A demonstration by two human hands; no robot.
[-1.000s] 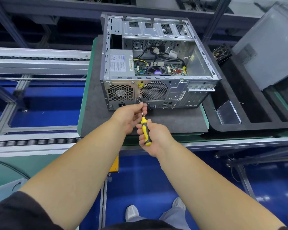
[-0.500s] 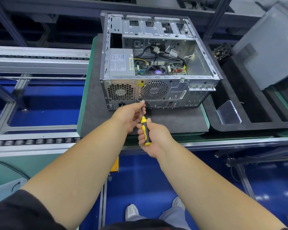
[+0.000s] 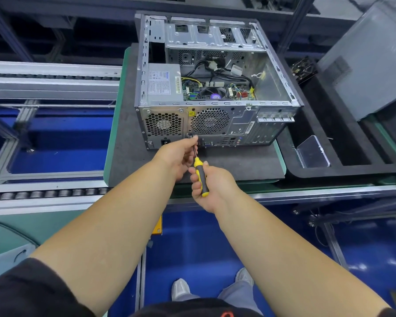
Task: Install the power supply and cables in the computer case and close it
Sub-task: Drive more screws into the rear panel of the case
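Head view: right hand gripping screwdriver, left hand pinching its shaft.

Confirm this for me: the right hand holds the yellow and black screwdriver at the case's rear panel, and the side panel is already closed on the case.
Not quite. The head view shows the computer case still open on top, with the power supply and cables exposed. The rest stands: the right hand holds the yellow and black screwdriver at the rear panel.

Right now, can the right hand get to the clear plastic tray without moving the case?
Probably yes: the right hand grips the screwdriver, but open mat lies between it and the clear tray, right of the case.
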